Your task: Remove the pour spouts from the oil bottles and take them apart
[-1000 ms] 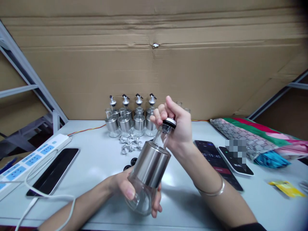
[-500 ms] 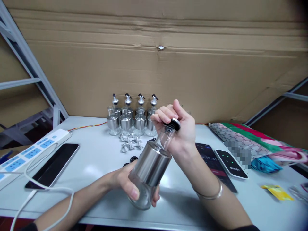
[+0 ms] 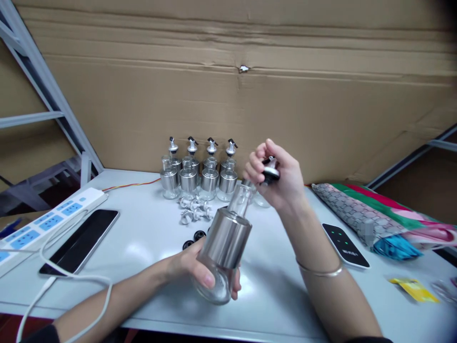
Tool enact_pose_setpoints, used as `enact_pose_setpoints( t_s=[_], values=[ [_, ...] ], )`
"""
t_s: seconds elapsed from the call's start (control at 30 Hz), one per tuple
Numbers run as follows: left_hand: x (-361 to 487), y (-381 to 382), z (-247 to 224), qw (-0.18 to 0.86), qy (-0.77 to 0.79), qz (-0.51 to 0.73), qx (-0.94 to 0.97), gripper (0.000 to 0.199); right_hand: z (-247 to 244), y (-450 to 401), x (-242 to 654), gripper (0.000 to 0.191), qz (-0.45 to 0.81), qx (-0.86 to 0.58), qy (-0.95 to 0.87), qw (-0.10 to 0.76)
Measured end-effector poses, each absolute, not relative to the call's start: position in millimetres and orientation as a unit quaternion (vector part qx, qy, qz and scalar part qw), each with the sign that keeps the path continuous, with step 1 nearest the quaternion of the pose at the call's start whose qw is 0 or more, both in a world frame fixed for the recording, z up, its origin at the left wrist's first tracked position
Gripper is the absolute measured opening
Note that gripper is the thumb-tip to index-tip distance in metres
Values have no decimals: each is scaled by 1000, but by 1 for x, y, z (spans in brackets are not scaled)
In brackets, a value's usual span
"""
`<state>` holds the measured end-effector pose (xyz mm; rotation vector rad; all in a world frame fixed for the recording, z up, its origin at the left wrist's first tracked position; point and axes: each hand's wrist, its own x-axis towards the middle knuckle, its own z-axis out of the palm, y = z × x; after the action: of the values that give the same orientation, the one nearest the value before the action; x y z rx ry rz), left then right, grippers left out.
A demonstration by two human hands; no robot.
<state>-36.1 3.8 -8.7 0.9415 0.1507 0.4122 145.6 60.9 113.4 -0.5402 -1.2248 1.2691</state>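
A glass bottle with a steel sleeve [image 3: 230, 238] is tilted to the right above the table, its neck bare. My left hand [image 3: 200, 269] is wrapped round its lower glass part. Up and to the right of the bottle's mouth, my right hand [image 3: 282, 178] is closed on a pourer stopper [image 3: 271, 172] with a black base and silver top. Stopper and bottle neck are apart. Behind the bottle lie several small silver pourer parts [image 3: 194, 209] in a cluster, and black rings [image 3: 199, 235] partly hidden by my left hand.
Several similar bottles [image 3: 209, 183] stand in rows before the cardboard wall [image 3: 143, 95]; the back ones carry pourers. At left are a power strip [image 3: 53, 221], a phone [image 3: 82, 240] and white cables. A white device [image 3: 346, 245], patterned bags [image 3: 367, 214] and a yellow packet [image 3: 414, 289] lie at right.
My right hand has lifted the pourer stopper off the bottle's mouth, up and to the right. The bottle is a little more upright in my left hand.
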Motion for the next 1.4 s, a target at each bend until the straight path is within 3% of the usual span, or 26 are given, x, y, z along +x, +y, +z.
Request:
enact_pose_setpoints(
  t_s=[0.17,0.23,0.37,0.47,0.53,0.63,0.77,1.4],
  values=[
    [-39,8,-10,852,91,231,461,49,115,49,154,23,433,-312,-781,326],
    [-38,8,-8,833,111,248,482,47,114,48,151,25,433,-305,-801,279],
    [-34,8,4,791,159,376,456,49,121,47,161,33,369,-305,-817,322],
    [-34,13,14,750,198,490,398,40,134,41,182,36,257,-374,-788,417],
    [-34,16,19,733,224,513,386,36,139,39,196,36,170,-427,-775,435],
    [-34,18,21,725,258,510,384,36,139,44,214,34,75,-510,-760,396],
    [-34,16,20,723,272,492,402,36,127,61,228,25,76,-583,-728,354],
    [-37,18,20,733,260,479,407,37,79,116,223,11,18,-571,-781,252]
  ],
)
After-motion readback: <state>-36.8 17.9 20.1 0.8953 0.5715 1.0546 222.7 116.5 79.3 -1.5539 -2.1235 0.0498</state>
